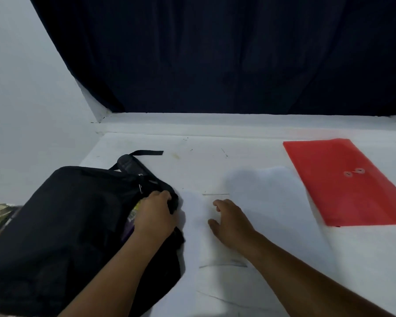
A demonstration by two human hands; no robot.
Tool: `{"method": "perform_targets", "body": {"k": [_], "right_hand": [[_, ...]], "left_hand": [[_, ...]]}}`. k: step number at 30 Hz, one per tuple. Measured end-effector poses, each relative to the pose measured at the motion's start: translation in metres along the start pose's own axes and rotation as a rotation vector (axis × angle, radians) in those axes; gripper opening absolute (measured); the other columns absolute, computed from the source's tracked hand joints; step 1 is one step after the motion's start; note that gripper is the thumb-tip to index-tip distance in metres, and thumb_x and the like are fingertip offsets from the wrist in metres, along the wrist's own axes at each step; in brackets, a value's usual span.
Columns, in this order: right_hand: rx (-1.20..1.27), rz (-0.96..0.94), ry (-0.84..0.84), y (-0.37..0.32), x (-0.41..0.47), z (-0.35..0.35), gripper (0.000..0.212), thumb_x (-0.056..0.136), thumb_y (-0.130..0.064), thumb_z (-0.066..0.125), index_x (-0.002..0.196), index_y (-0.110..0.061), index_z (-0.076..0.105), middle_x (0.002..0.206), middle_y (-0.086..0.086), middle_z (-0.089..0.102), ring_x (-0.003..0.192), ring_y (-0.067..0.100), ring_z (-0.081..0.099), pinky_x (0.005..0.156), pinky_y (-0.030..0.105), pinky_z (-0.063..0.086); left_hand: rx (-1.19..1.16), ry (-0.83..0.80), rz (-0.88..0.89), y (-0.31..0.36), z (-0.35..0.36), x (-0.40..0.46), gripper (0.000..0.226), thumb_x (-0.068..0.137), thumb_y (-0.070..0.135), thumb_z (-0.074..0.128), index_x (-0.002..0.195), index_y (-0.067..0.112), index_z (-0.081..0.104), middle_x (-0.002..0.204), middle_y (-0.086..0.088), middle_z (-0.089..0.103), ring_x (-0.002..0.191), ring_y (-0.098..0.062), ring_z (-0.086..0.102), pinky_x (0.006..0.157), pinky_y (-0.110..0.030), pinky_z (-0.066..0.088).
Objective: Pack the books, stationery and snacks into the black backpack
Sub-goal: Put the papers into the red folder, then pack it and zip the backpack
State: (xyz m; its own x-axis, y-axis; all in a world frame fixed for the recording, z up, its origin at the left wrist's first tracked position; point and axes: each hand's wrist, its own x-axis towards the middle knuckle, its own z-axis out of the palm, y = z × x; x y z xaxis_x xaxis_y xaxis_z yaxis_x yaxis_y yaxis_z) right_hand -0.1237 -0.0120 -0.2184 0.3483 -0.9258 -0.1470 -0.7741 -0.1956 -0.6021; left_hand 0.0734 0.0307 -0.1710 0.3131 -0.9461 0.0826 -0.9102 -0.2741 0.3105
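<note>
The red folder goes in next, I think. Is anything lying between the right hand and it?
Nothing visible: only bare white table lies between the open right hand and the red folder, far right.

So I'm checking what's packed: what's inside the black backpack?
Through the black backpack opening, by the left hand, a yellow and purple packet edge shows. Fabric covers everything deeper.

You get dim, cool, even light on the white tabletop (249, 152). A soft shadow lies just left of the red folder (343, 179). Your hands and the whole frame look smeared and soft, and the tabletop's far edge bows at the corners.
</note>
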Motion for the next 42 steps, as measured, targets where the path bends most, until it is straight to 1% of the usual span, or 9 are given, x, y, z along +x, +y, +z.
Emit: {"method": "perform_targets", "body": {"k": [3,8,15,19,25,28,31,36,42], "right_hand": [[-0.105,0.075,0.026,-0.015,0.015,0.010,0.060,0.095,-0.046,0.056,0.143,-0.012,0.043,0.145,0.009,0.044,0.132,0.028,0.045,0.107,0.039,0.042],[-0.317,0.130,0.089,-0.037,0.025,0.030,0.074,0.088,-0.068,0.052,0.136,-0.012,0.047,0.138,0.010,0.041,0.125,0.031,0.042,0.098,0.041,0.045],[0.067,0.015,0.212,-0.046,0.017,0.048,0.015,0.086,-0.024,0.068,0.100,-0.023,0.061,0.099,-0.005,0.055,0.102,0.024,0.051,0.077,0.032,0.042],[0.254,0.016,0.224,-0.050,0.013,0.036,0.015,0.093,-0.016,0.056,0.102,-0.025,0.048,0.086,-0.007,0.057,0.076,0.017,0.057,0.054,0.025,0.040],[0.314,0.079,0.432,-0.038,0.014,-0.009,0.025,0.095,-0.018,0.057,0.117,-0.026,0.048,0.104,-0.001,0.059,0.085,0.019,0.059,0.067,0.029,0.050],[0.363,0.113,0.556,-0.027,0.011,-0.038,0.027,0.095,-0.016,0.060,0.115,-0.027,0.046,0.101,-0.003,0.057,0.081,0.014,0.058,0.058,0.018,0.044],[0.405,0.099,0.640,-0.016,0.007,-0.061,0.031,0.095,-0.016,0.062,0.113,-0.030,0.041,0.103,-0.003,0.055,0.085,0.015,0.059,0.059,0.015,0.046],[0.447,-0.089,0.736,-0.005,-0.005,-0.090,0.035,0.096,-0.013,0.061,0.127,-0.017,0.046,0.110,-0.013,0.053,0.096,-0.019,0.052,0.073,-0.002,0.041],[0.545,-0.133,0.847,0.027,-0.018,-0.144,0.033,0.095,-0.017,0.061,0.127,-0.018,0.051,0.112,-0.010,0.066,0.104,0.006,0.062,0.086,0.024,0.052]], "left_hand": [[-0.139,0.127,0.012,-0.016,-0.036,0.006,0.010,0.084,0.015,0.064,0.081,0.011,0.055,0.075,0.002,0.059,0.073,-0.023,0.058,0.060,-0.031,0.036],[-0.292,0.143,0.033,-0.049,-0.068,0.010,0.009,0.082,0.011,0.067,0.078,0.011,0.059,0.065,0.000,0.062,0.057,-0.013,0.055,0.054,-0.017,0.043],[-0.452,0.192,0.092,-0.065,-0.065,0.002,0.006,0.087,0.007,0.066,0.081,0.007,0.064,0.067,-0.002,0.064,0.062,-0.018,0.057,0.059,-0.022,0.045],[-0.488,0.196,0.091,-0.070,-0.070,0.001,0.005,0.086,0.007,0.067,0.082,0.009,0.066,0.069,-0.002,0.065,0.064,-0.019,0.058,0.059,-0.017,0.044],[-0.395,0.140,0.117,-0.055,-0.061,0.006,0.007,0.085,0.010,0.067,0.081,0.010,0.061,0.069,0.002,0.062,0.060,-0.013,0.056,0.056,-0.016,0.041],[-0.316,0.094,0.123,-0.042,-0.049,0.011,0.008,0.083,0.014,0.068,0.084,0.012,0.060,0.078,0.003,0.061,0.070,-0.017,0.057,0.061,-0.024,0.045],[-0.165,0.000,0.111,-0.018,-0.035,0.010,0.025,0.082,0.026,0.065,0.106,0.021,0.060,0.107,0.004,0.060,0.105,-0.025,0.051,0.087,-0.039,0.048],[0.035,-0.032,0.142,0.036,-0.015,-0.002,0.056,0.086,0.036,0.059,0.140,0.038,0.042,0.146,0.008,0.037,0.133,-0.021,0.025,0.099,-0.041,0.019],[-0.190,-0.067,0.100,0.098,0.009,0.002,0.048,0.091,0.046,0.059,0.136,0.037,0.046,0.139,0.012,0.047,0.135,-0.020,0.033,0.094,-0.039,0.019]]}}
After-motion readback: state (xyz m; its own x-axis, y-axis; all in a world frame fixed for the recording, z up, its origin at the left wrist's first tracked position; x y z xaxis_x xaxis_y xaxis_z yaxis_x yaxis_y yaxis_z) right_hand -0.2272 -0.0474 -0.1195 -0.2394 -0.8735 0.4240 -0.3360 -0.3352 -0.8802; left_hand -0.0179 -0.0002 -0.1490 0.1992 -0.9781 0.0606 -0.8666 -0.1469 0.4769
